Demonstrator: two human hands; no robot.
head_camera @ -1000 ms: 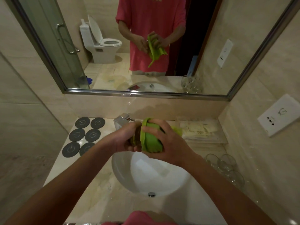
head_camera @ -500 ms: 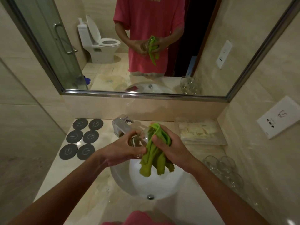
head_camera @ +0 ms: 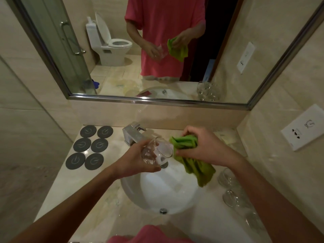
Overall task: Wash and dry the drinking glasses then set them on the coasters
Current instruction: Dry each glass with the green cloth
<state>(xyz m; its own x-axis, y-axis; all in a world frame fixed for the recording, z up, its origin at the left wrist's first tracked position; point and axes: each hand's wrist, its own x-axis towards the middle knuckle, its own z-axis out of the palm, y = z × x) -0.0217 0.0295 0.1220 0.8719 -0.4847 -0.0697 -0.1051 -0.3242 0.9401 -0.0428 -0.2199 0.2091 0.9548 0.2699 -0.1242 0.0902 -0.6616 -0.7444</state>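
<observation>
Glass (head_camera: 157, 152) in L hand (head_camera: 135, 162), cloth (head_camera: 191, 155) R.

Dim, warm, yellowish indoor light, source out of frame. Soft glare on the wet counter (head_camera: 98, 204) and a bright sheen inside the white basin (head_camera: 175, 193). Faint, diffuse shadows under the forearms. Strong wide-angle bending toward the edges: mirror frame (head_camera: 157, 100) bowed, wall socket (head_camera: 305, 130) skewed. Slight motion smear on the glass (head_camera: 157, 151) and cloth (head_camera: 196, 165). Murky and grainy at the lower corners; the spare glasses (head_camera: 233, 192) low in contrast.
</observation>
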